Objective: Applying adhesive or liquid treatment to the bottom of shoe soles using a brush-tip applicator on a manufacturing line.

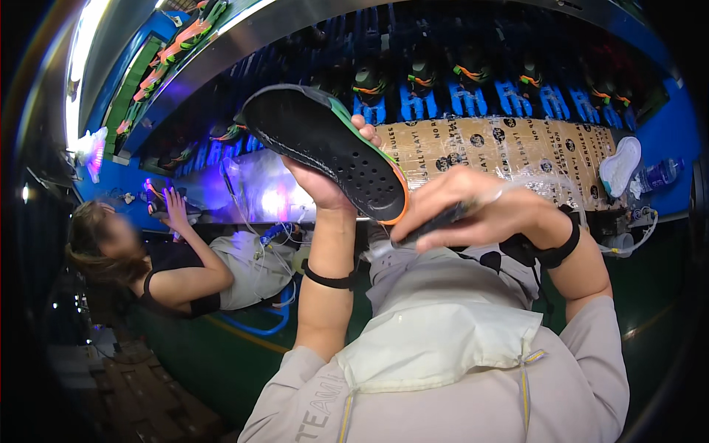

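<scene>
The left hand (325, 188) is raised in front of the person's chest and grips a black shoe sole (325, 140), holding it from below with its tread side turned toward the camera. The fingers (367, 129) wrap over the far edge of the sole, and the thumb side supports it underneath. The sole has small holes across its black face and a green and orange rim along its edge; it tilts down toward its lower right end.

Just beside that lower end, the right hand (480, 210) is clenched around a thin dark tool (428, 225), its fingers (443, 193) curled over the handle. The tool's tip points left, just below the sole's orange edge; whether it touches the sole cannot be told. A clear tube (550, 184) loops over the right wrist.

Beyond the sole runs a conveyor surface (517, 144) covered with brown printed sheet, with blue holders (473, 100) carrying shoes behind it. To the left of the sole, another person (177, 266) sits with a hand (173, 210) reaching up to the conveyor. At the far right of the conveyor lie a white insole (619, 166) and a plastic bottle (657, 176).
</scene>
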`<state>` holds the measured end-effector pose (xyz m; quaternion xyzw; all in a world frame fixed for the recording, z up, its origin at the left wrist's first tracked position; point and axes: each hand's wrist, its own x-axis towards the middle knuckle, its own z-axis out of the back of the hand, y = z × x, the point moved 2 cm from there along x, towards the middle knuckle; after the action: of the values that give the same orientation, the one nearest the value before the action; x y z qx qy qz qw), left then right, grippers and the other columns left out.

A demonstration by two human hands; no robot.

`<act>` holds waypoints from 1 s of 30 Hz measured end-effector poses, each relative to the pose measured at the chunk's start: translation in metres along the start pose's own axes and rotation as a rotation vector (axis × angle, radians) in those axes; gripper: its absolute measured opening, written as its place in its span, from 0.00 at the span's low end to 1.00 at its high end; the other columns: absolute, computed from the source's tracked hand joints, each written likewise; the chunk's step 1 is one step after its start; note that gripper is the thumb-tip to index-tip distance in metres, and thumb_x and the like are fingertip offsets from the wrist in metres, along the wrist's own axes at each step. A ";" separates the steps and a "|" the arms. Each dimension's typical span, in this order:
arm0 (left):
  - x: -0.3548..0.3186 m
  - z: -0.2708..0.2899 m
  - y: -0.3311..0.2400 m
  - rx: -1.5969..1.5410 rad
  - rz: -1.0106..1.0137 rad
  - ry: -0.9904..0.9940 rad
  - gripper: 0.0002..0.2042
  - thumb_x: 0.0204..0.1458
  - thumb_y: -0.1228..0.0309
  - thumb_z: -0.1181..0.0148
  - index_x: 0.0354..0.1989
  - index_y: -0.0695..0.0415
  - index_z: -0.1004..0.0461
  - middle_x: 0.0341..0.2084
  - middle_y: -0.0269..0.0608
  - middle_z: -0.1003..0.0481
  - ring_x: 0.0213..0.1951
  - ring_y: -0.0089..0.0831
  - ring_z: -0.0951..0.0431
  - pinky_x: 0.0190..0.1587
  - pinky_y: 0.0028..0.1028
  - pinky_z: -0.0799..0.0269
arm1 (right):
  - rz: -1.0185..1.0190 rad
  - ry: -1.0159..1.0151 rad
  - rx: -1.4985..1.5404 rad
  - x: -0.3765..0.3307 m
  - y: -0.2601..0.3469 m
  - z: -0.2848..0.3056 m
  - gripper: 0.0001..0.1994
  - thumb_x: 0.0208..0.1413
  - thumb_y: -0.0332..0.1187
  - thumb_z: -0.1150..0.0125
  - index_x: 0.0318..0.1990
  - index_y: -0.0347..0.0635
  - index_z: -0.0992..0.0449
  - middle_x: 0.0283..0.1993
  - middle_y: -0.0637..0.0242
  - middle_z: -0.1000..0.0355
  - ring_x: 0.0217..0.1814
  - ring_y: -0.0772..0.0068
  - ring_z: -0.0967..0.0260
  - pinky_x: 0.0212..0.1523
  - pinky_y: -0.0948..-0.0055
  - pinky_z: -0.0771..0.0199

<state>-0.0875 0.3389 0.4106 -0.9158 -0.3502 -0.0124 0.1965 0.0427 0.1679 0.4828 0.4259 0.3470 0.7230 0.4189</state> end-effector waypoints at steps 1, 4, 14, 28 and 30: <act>0.001 -0.003 -0.002 0.002 0.015 0.050 0.48 0.53 0.25 0.50 0.57 0.67 0.33 0.44 0.50 0.27 0.45 0.40 0.28 0.52 0.39 0.28 | -0.029 -0.039 0.165 0.001 0.002 0.004 0.13 0.56 0.29 0.27 0.49 0.40 0.15 0.39 0.57 0.19 0.43 0.57 0.19 0.43 0.64 0.21; 0.009 -0.009 -0.008 0.001 0.069 0.141 0.47 0.53 0.25 0.49 0.60 0.63 0.31 0.49 0.52 0.28 0.47 0.42 0.28 0.52 0.40 0.29 | -0.043 -0.134 -0.146 0.007 0.005 0.006 0.13 0.55 0.26 0.27 0.49 0.40 0.16 0.39 0.56 0.19 0.43 0.56 0.19 0.44 0.63 0.21; 0.037 -0.016 -0.026 0.301 0.203 0.471 0.60 0.46 0.17 0.52 0.70 0.64 0.39 0.55 0.63 0.28 0.54 0.53 0.24 0.56 0.48 0.23 | -0.101 0.071 -0.326 0.013 0.017 0.016 0.12 0.59 0.30 0.29 0.50 0.40 0.15 0.40 0.56 0.17 0.43 0.56 0.19 0.44 0.64 0.21; 0.071 -0.067 -0.004 1.036 0.507 0.204 0.36 0.71 0.39 0.61 0.62 0.61 0.23 0.51 0.43 0.18 0.53 0.28 0.20 0.60 0.29 0.26 | -0.118 -0.078 -0.424 0.017 0.019 0.033 0.15 0.54 0.27 0.27 0.50 0.43 0.15 0.36 0.60 0.21 0.36 0.57 0.23 0.38 0.62 0.23; 0.071 -0.076 -0.003 1.246 0.561 0.224 0.38 0.69 0.35 0.58 0.55 0.61 0.18 0.44 0.42 0.17 0.44 0.29 0.19 0.53 0.29 0.24 | -0.078 0.054 -0.473 0.016 0.018 0.025 0.16 0.53 0.27 0.27 0.50 0.45 0.15 0.33 0.61 0.23 0.35 0.58 0.24 0.37 0.63 0.24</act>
<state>-0.0270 0.3583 0.4929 -0.6815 -0.0195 0.1477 0.7165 0.0549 0.1788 0.5130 0.2829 0.1953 0.7785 0.5252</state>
